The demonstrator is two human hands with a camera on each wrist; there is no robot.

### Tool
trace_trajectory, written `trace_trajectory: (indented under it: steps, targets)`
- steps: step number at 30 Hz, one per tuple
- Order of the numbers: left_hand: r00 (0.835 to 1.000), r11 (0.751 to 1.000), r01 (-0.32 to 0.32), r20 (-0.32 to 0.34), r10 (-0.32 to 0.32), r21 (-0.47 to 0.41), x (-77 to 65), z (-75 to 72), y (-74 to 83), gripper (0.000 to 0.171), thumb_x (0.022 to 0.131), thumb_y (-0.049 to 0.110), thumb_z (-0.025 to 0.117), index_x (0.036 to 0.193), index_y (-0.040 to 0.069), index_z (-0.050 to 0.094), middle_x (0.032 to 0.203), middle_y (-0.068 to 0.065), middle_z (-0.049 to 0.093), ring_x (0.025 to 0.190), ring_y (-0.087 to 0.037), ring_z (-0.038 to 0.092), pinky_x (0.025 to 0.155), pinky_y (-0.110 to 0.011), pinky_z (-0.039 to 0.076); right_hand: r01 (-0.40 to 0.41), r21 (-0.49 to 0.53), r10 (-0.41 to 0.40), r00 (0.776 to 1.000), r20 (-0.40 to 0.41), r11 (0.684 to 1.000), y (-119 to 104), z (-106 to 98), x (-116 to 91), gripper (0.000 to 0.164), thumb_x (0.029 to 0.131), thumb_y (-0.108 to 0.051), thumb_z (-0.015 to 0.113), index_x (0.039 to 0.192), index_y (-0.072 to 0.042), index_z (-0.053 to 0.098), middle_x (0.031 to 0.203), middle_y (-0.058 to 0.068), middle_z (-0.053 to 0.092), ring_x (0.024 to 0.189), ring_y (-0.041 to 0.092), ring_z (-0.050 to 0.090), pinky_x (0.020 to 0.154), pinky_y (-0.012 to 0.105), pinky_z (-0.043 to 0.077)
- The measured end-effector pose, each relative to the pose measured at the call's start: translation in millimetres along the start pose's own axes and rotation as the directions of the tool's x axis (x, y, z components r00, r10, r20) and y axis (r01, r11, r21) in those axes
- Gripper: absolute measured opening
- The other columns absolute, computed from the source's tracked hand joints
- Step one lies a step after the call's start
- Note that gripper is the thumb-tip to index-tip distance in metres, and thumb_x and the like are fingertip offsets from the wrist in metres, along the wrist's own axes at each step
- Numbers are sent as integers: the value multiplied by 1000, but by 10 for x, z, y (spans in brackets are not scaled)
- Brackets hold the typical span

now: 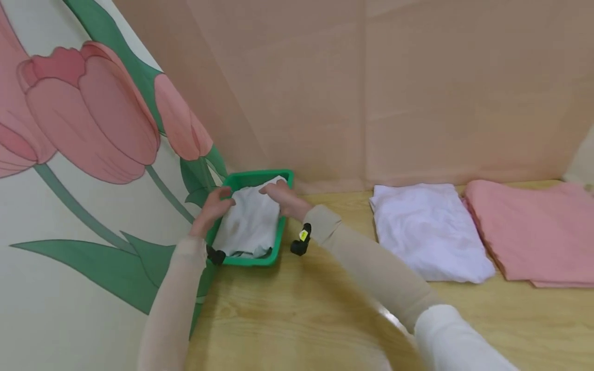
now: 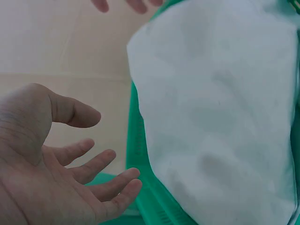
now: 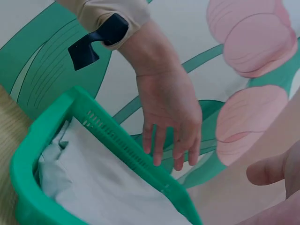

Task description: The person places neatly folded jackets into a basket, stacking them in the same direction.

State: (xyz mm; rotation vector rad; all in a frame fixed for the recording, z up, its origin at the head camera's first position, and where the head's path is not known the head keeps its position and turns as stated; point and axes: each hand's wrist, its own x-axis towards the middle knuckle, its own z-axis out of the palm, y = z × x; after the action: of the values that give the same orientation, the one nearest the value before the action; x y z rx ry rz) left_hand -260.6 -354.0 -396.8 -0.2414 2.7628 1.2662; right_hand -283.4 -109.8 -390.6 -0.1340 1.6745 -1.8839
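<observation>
A folded pale grey-white cloth (image 1: 252, 221) lies inside a green plastic basket (image 1: 252, 262), filling most of it. At the basket's left side is my left hand (image 1: 214, 208), its fingers spread and slightly bent. The left wrist view has that hand (image 2: 61, 164) beside the basket wall, apart from the cloth and holding nothing. My right hand (image 1: 286, 201) hovers at the basket's far right corner, over the cloth's edge. Only its thumb and part of the palm (image 3: 276, 187) show in the right wrist view, with nothing gripped there.
To the right on the wooden table (image 1: 278, 319) lie a folded white cloth (image 1: 427, 232) and a folded pink cloth (image 1: 533, 232). A tulip-painted wall (image 1: 93, 216) stands close at the left. Behind hangs a brownish-pink sheet (image 1: 325, 103).
</observation>
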Motion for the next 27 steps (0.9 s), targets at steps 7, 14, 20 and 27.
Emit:
trace_trajectory:
  steps: [7,14,20,27]
  targets:
    - [999,999,-52,9,52,-6,-30,104,139,66,107,19,54,166,0,30,169,-24,36,158,-42,31,125,-57,33,25,-45,-22,998,55,999,-78,-296,-220,83,109,-29,57,173,-13,5,181,6,2,161,50,17,125,64,32]
    - [994,993,-107,-29,105,-54,-73,288,214,62,109,19,57,163,-1,34,166,-24,41,156,-42,34,124,-57,36,79,-89,-76,996,42,993,-59,-622,-468,68,112,-31,52,169,-8,23,171,15,37,154,43,39,125,56,36]
    - [991,987,-128,-49,124,-95,-146,453,235,61,109,22,59,162,2,38,164,-21,45,155,-41,36,123,-56,37,102,-44,-102,995,11,994,16,-861,-696,62,112,-26,50,167,-8,28,169,17,39,152,43,42,125,57,35]
    - [988,981,-154,-18,153,-122,-262,652,324,60,109,26,60,162,8,40,164,-17,46,150,-39,45,120,-55,42,119,-86,-122,992,-31,989,117,-1156,-919,65,111,-22,48,169,-7,22,173,16,32,151,43,43,124,56,37]
